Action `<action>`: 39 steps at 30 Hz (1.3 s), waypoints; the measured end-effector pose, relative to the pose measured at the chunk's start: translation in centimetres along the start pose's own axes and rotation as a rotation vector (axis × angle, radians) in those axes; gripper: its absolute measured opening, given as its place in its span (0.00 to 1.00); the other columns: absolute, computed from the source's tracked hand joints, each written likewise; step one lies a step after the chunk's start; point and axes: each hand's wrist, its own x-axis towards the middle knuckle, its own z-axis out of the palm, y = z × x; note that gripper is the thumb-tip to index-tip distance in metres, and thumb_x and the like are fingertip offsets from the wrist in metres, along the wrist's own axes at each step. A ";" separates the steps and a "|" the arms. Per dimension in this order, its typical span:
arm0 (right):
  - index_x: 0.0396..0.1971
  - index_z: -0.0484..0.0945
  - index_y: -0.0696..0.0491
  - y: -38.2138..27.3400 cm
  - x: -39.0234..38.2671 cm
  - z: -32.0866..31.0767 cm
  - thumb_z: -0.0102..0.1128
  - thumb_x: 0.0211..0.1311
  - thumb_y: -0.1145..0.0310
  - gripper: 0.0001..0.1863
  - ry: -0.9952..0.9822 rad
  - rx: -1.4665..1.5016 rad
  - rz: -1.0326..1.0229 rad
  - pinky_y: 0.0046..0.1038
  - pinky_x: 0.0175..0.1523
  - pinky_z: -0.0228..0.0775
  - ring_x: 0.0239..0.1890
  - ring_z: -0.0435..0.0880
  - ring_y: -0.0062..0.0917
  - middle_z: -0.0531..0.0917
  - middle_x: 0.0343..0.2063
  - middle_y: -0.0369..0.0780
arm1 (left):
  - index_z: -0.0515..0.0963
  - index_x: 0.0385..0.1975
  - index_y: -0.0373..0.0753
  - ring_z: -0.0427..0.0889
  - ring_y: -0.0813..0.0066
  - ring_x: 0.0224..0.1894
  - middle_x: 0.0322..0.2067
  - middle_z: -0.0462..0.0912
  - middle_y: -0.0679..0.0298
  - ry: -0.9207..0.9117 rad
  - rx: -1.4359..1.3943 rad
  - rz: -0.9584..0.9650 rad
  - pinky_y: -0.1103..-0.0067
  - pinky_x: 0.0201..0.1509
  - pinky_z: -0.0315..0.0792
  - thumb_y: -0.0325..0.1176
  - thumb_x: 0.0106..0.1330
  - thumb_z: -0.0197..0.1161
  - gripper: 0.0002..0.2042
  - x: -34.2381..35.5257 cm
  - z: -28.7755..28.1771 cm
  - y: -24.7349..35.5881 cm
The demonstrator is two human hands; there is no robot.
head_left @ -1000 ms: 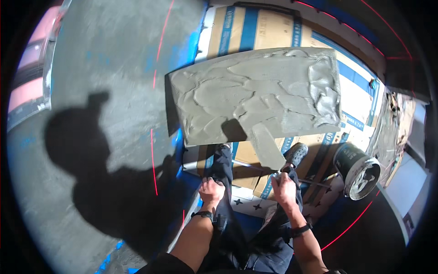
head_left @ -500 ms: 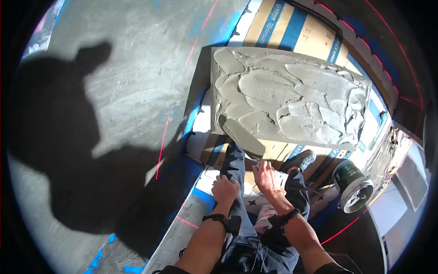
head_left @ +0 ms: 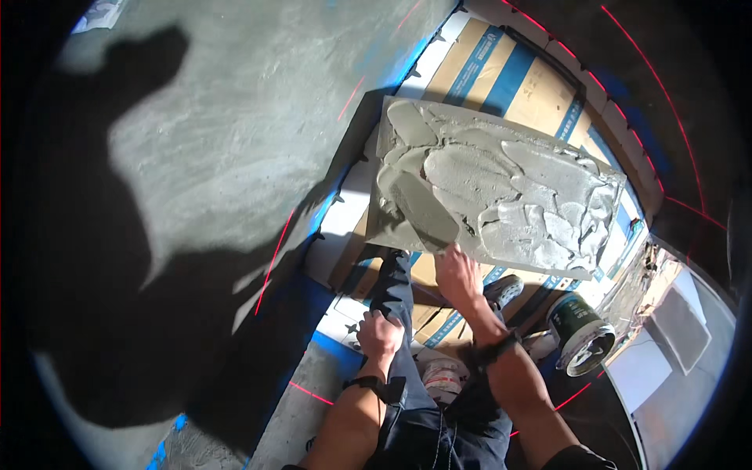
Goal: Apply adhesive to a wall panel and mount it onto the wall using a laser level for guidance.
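Note:
A large grey slab (head_left: 382,131) lies in front of me, its upper face covered with wet grey mortar (head_left: 473,174) in overlapping strokes and ridges. Closed around the handle of a trowel, my right hand (head_left: 460,276) is at the slab's near edge. The trowel's long blade (head_left: 424,210) lies flat on the mortar near the left near corner. Most of the handle is hidden under my fingers. My left hand (head_left: 380,334) is curled into a fist on my left trouser leg (head_left: 392,288), with no tool visible in it.
Cardboard boxes with blue stripes (head_left: 540,84) lie under and beyond the slab. A dark bucket with a mortar-smeared rim (head_left: 583,333) stands to the right, near my shoe (head_left: 505,290). Red laser lines cross the grey surfaces. My shadow falls on the grey surface at left (head_left: 219,149).
My right hand has moved forward with the trowel, whose blade has gone from the slab's near edge further onto the mortar. The left fist stays on my leg. The view has shifted slightly.

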 end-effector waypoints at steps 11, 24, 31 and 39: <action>0.42 0.75 0.65 -10.3 5.1 -3.1 0.49 0.72 0.49 0.28 0.004 0.271 0.228 0.52 0.54 0.76 0.46 0.84 0.60 0.85 0.38 0.62 | 0.81 0.36 0.31 0.84 0.44 0.43 0.40 0.82 0.45 -0.009 -0.058 0.002 0.55 0.47 0.80 0.41 0.60 0.61 0.16 1.6 -1.3 -0.5; 0.47 0.75 0.62 -2.8 -3.0 1.1 0.51 0.70 0.53 0.23 -0.130 0.159 0.269 0.53 0.51 0.76 0.44 0.85 0.58 0.85 0.38 0.60 | 0.81 0.40 0.32 0.84 0.45 0.46 0.42 0.82 0.46 -0.064 -0.056 -0.004 0.55 0.49 0.79 0.43 0.61 0.61 0.18 2.4 -2.4 -0.3; 0.42 0.74 0.59 -0.5 -3.6 2.7 0.51 0.72 0.54 0.20 -0.130 -0.010 0.194 0.52 0.46 0.79 0.37 0.86 0.57 0.85 0.35 0.56 | 0.81 0.43 0.32 0.84 0.46 0.48 0.44 0.82 0.47 -0.119 -0.009 -0.035 0.56 0.51 0.79 0.45 0.63 0.61 0.20 2.7 -2.7 -0.7; 0.44 0.75 0.66 -0.5 -4.5 3.3 0.53 0.70 0.50 0.28 0.062 0.477 0.377 0.55 0.50 0.74 0.43 0.83 0.62 0.83 0.34 0.66 | 0.82 0.44 0.33 0.84 0.45 0.47 0.45 0.82 0.48 -0.070 0.002 -0.026 0.55 0.52 0.78 0.45 0.63 0.60 0.20 2.3 -1.1 -0.8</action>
